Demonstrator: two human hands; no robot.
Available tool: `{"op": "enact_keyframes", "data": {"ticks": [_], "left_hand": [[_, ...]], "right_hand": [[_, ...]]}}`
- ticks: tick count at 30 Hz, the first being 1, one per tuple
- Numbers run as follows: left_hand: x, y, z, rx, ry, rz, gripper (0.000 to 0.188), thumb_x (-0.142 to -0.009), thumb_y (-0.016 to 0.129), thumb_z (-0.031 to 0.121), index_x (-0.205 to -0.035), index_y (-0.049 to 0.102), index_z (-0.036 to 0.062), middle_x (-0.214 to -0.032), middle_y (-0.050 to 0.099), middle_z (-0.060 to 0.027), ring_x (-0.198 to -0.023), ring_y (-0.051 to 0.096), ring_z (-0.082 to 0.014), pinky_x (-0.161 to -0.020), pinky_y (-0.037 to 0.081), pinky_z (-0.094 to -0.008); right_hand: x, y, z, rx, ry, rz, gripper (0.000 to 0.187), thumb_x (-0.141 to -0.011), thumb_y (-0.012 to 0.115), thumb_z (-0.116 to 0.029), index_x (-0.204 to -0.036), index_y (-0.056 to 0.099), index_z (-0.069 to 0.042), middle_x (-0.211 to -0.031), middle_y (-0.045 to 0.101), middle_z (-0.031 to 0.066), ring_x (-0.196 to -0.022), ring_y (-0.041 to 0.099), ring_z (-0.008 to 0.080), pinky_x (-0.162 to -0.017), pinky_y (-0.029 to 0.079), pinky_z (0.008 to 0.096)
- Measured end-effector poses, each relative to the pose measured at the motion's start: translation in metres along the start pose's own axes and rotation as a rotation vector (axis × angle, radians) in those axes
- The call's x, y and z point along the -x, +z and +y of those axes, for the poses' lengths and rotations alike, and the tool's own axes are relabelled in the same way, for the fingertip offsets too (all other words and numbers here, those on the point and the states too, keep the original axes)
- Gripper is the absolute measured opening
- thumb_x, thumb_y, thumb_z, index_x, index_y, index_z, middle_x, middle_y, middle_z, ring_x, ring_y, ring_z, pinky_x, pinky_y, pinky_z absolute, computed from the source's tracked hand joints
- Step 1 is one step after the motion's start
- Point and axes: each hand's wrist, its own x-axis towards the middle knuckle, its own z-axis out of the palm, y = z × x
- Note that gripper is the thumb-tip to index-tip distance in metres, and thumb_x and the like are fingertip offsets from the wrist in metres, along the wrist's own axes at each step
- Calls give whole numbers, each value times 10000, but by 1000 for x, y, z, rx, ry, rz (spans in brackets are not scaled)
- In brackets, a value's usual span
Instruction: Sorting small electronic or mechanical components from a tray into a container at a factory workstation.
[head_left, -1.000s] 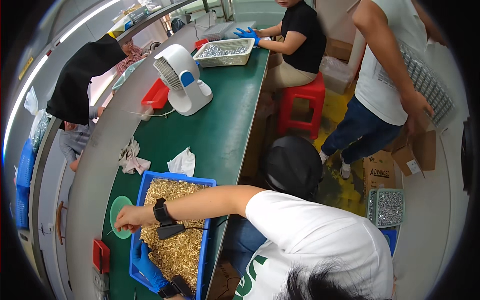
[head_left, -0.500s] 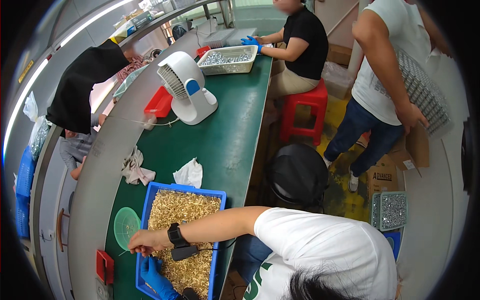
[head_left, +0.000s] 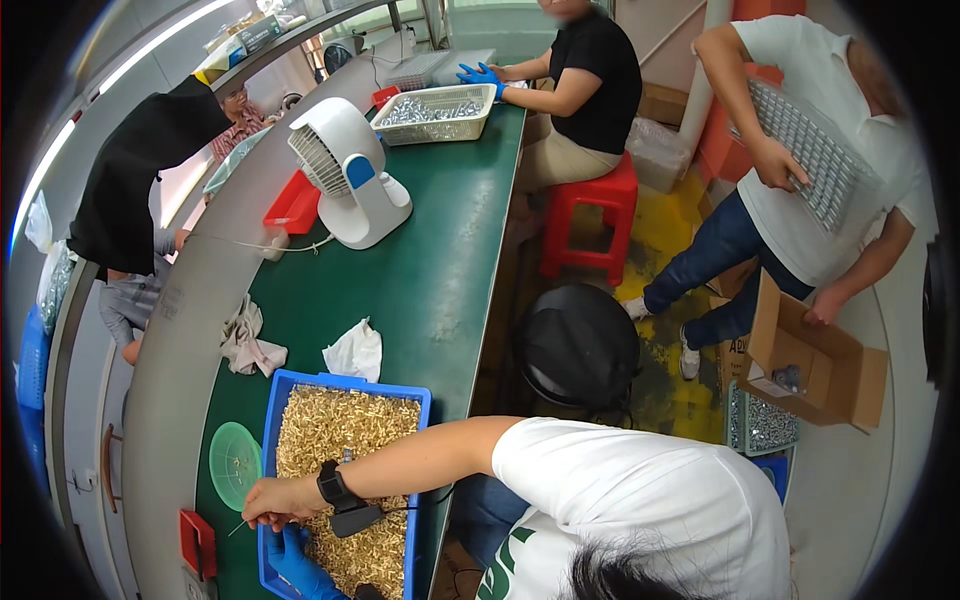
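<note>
My right hand (head_left: 277, 500), bare and with a black strap at the wrist, is closed on a thin metal rod (head_left: 236, 529) that sticks out past the fingertips. Just below it, my left hand (head_left: 300, 566) in a blue glove has its fingers bent together. What these fingers hold, if anything, is too small to make out. Both hands are over the left side of a blue tray (head_left: 426, 440) filled with small brass-coloured metal parts (head_left: 345, 425). A round green plastic basket (head_left: 234, 455) with a few small bits inside lies beside the tray, close to my right hand.
On the green table (head_left: 440, 260) are a white fan (head_left: 345, 175), red bins (head_left: 293, 203) (head_left: 197, 545), cloths (head_left: 354, 350) (head_left: 250, 340) and a basket of silvery parts (head_left: 433, 115). A gloved co-worker (head_left: 590, 90) sits far off; another (head_left: 800, 150) stands right, carrying a grid tray (head_left: 805, 150) and carton (head_left: 810, 365).
The view has shifted slightly. The standing person at the right has raised the grid tray and now holds an open carton in the other hand. My hands stay together at the tray's left side.
</note>
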Motion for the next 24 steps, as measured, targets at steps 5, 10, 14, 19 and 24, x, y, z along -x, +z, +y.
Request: {"op": "enact_keyframes", "data": {"ticks": [5,10,14,19,24], "left_hand": [[9,10,16,-23,30,64,175,-847,546,85,-984,577,-20,-810,578,-53,-679,539,-115,-604,434,-223],[16,7,31,42,76,62,146,-853,532,65,-954,584,-26,-782,576,-68,-650,540,-127,-596,439,-231],[18,11,44,55,81,73,145,-853,530,57,-959,586,-25,-778,575,-64,-649,537,-127,-604,439,-229],[16,12,45,60,87,28,174,-864,543,97,-992,590,-11,-817,586,-47,-683,536,-99,-648,439,-208],[14,9,35,23,79,27,175,-868,542,105,-1001,596,4,-860,607,-58,-701,550,-102,-650,446,-206]], "right_hand": [[32,-22,-72,-283,-243,-42,147,-831,583,-195,-765,575,-64,-609,521,-31,-499,490,63,-436,411,207],[144,-106,-181,-504,-601,45,122,-857,541,-152,-777,539,-59,-594,423,-25,-558,415,78,-483,384,209],[263,-197,-265,-456,-1294,530,148,-838,581,-174,-733,525,-86,-517,399,-28,-456,380,79,-442,372,204],[346,-239,-314,-427,-1542,728,110,-848,566,-171,-802,525,-80,-537,413,-31,-441,369,64,-431,357,191],[268,-199,-292,-347,-1152,605,97,-826,589,-134,-808,527,-62,-578,423,-33,-462,362,47,-422,337,163]]}}
